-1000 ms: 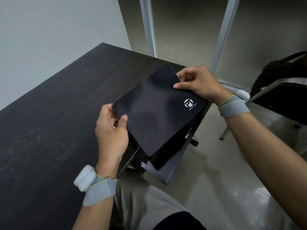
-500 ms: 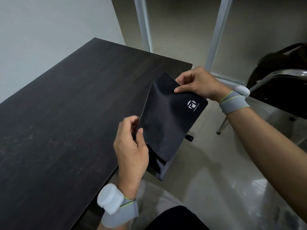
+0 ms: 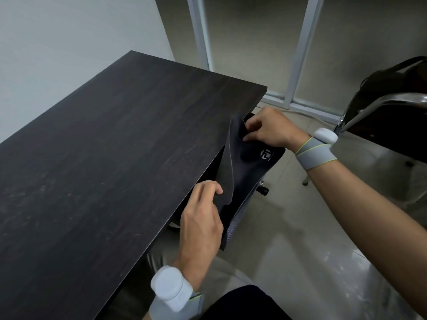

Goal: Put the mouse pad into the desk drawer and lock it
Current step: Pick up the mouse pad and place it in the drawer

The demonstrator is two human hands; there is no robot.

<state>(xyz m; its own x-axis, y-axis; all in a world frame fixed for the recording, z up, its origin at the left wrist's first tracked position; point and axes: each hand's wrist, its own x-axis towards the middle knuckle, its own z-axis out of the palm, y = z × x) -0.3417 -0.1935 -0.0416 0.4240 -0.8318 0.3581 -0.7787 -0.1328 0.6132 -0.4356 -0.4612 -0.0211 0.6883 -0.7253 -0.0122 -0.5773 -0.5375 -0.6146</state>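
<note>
Two hands grip the black mouse pad (image 3: 245, 167) at the right edge of the dark wood desk (image 3: 115, 158), where you hold it bent over the open desk drawer (image 3: 240, 218). Your left hand (image 3: 201, 225) pinches the pad's near corner between thumb and fingers, close against the desk edge. Your right hand (image 3: 270, 130) clamps the far end, just above a white logo (image 3: 266, 154) printed on the pad. The pad curls on its long side and sits partly below the desktop, its lower part hidden behind the drawer's front panel. Both your wrists carry grey straps with white pods. A black chair (image 3: 390, 116) with a chrome frame stands well apart on the tiled floor (image 3: 300, 250) to your right.
</note>
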